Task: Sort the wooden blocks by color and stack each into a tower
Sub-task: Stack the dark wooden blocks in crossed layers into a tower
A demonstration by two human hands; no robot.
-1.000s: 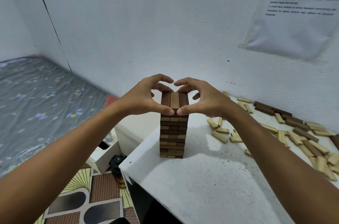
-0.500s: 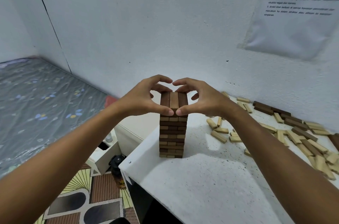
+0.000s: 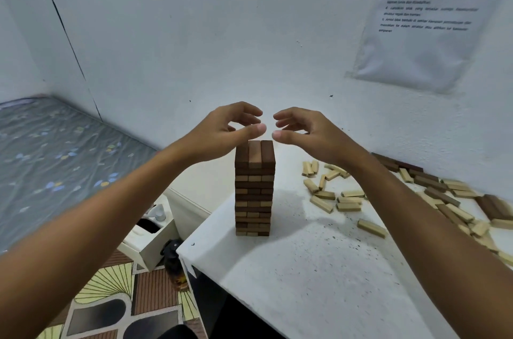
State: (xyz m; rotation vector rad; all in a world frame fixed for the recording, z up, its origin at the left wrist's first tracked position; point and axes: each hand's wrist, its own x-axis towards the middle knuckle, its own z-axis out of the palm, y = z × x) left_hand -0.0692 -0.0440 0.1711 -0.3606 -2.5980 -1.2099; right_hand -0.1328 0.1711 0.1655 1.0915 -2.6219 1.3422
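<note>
A tall tower of dark brown blocks (image 3: pixel 254 188) stands near the left corner of the white table (image 3: pixel 319 277); its top layer is three blocks laid side by side. My left hand (image 3: pixel 222 130) hovers just above the tower's top left, fingers loosely curved and holding nothing. My right hand (image 3: pixel 305 130) hovers above the top right in the same way, apart from the blocks. Loose light wooden blocks (image 3: pixel 333 197) lie scattered to the right, and dark brown blocks (image 3: pixel 433 186) are mixed among them near the wall.
The table's left edge drops to a patterned floor mat (image 3: pixel 111 297). A white box (image 3: pixel 150 238) and a dark bottle (image 3: pixel 175 266) stand on the floor below. A grey mattress (image 3: pixel 55 158) lies at left. A paper sheet (image 3: pixel 433 19) hangs on the wall.
Both hands have let go of the tower's top layer and lifted a little above it, with thumbs and fingers spread apart. The tower stands unmoved.
</note>
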